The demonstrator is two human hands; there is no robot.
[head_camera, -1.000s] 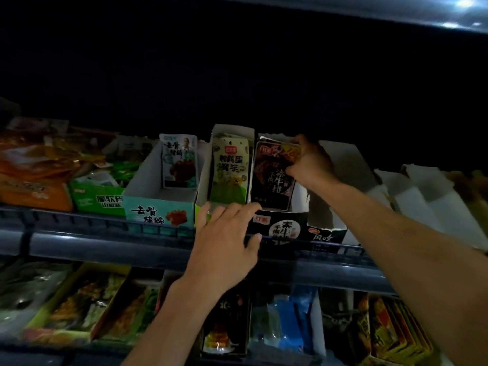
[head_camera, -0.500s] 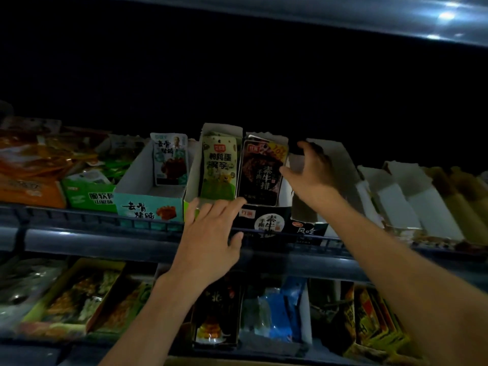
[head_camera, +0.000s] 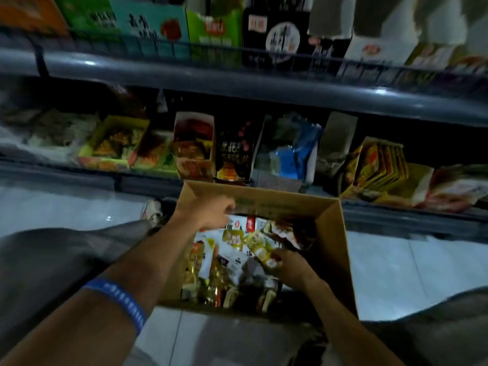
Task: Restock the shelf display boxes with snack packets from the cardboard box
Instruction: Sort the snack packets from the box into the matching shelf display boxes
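Hands: both down in the open brown cardboard box (head_camera: 335,249) on the pale tiled floor (head_camera: 52,202).
R hand (head_camera: 291,262): fingers curled, pinching a yellow-green snack packet (head_camera: 260,248) at the top of the pile.
L hand (head_camera: 211,212): hovering over the far-left corner; frame is blurred, cannot tell if it holds anything.
Packets: loose mixed foil snack packets (head_camera: 224,270) heaped inside the box, yellow, white, dark.
Shelf: upper-shelf display boxes (head_camera: 216,27) above, lower-shelf ones (head_camera: 232,151) just behind the box.
How-to: probably best to gather several of one kind, faces aligned, grip by the edges so the foil doesn't crumple, then match print to the box front before slotting upright.
Vs earlier: half a sec ago both hands were up at the upper shelf, R by the dark packet box, L on the shelf rail; now the view has dropped and both hands are in the carton.
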